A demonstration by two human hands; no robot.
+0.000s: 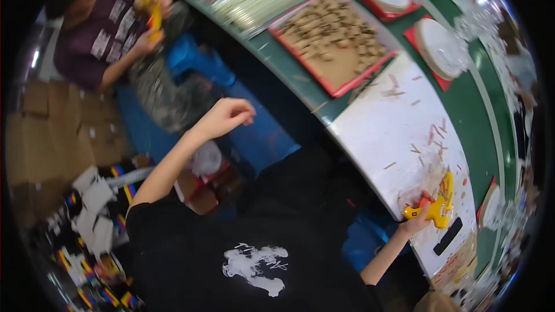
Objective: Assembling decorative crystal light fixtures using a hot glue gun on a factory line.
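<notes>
My right hand (417, 224) is wrapped round a yellow hot glue gun (444, 205) with an orange-red part at its trigger. The gun is above the white work board (376, 124) at the right. Off to the left, my left hand (228, 117) hangs in the air beside the table, above a blue bench (263, 141). Its fingers are curled in together, and whatever they may hold is hidden. Slivers of red and tan scrap (437, 138) lie scattered on the board near the glue gun, with a dark flat bar (448, 236) beside it.
A red-edged tray (332, 91) of small tan pieces stands on the green table (292, 66), next to a stack of pale clear sticks (263, 0). White round discs (442, 49) sit on red squares farther back. A co-worker (95, 34) holds a yellow tool at upper left; cartons (52, 133) stand below.
</notes>
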